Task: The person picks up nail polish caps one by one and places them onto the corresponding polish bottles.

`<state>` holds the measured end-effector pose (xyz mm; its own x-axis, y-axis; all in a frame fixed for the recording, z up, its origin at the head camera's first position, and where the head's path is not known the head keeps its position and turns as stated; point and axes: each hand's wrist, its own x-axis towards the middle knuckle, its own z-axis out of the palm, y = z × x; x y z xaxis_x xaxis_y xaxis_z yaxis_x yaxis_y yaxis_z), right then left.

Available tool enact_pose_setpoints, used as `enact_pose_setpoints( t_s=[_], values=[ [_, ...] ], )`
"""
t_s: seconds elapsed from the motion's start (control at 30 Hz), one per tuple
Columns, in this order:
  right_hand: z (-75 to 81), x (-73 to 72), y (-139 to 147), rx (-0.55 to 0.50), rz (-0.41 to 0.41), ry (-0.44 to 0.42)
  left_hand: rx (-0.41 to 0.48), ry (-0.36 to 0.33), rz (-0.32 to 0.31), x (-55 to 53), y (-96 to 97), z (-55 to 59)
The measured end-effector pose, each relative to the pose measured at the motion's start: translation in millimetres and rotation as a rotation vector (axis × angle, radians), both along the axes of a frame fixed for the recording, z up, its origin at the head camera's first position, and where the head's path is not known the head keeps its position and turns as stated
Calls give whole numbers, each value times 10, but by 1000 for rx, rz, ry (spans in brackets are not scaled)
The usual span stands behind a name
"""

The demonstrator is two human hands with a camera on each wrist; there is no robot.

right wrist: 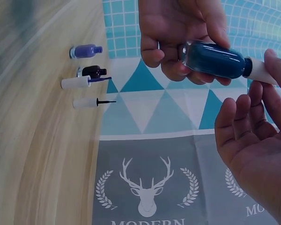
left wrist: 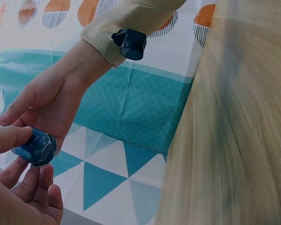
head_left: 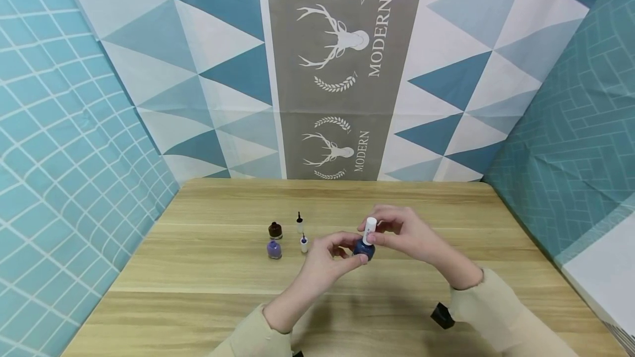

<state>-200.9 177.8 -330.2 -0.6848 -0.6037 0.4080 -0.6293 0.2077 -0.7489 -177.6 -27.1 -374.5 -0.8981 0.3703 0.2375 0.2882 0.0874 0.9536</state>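
Observation:
A dark blue nail polish bottle (head_left: 364, 249) with a white cap (head_left: 369, 230) is held up above the table. My left hand (head_left: 329, 258) grips the glass body between thumb and fingers. With thumb and fingertips, my right hand (head_left: 404, 234) pinches the white cap, which sits on the bottle's neck in the right wrist view. To the left of my hands stand an uncapped purple polish bottle (head_left: 274, 249) and an uncapped dark brown one (head_left: 275, 230). Beside them, two white caps (head_left: 304, 244) (right wrist: 85, 102) stand with their brushes pointing up.
The wooden table (head_left: 198, 269) runs back to a patterned cloth wall (head_left: 228, 98). Tiled cloth hangs at the left and right. A white box-like object (head_left: 602, 269) borders the right side. Black wrist cameras (head_left: 442, 315) show at the sleeves.

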Motion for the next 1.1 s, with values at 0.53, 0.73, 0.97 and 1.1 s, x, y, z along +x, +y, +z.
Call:
enact_pose_setpoints(
  t_s=[0.53,0.73,0.97,1.1],
  values=[
    [-61,-35,-79,-57,-143,-126,31,-6,84,106,25,178],
    [-64,-40,-117,-75,-184,-132,38,-20,110,9,47,6],
    [-87,-69,-134,-81,-233,-128,27,-10,129,87,55,155],
    [-99,-91,-135,-97,-225,-114,29,-10,126,141,48,253]
  ],
)
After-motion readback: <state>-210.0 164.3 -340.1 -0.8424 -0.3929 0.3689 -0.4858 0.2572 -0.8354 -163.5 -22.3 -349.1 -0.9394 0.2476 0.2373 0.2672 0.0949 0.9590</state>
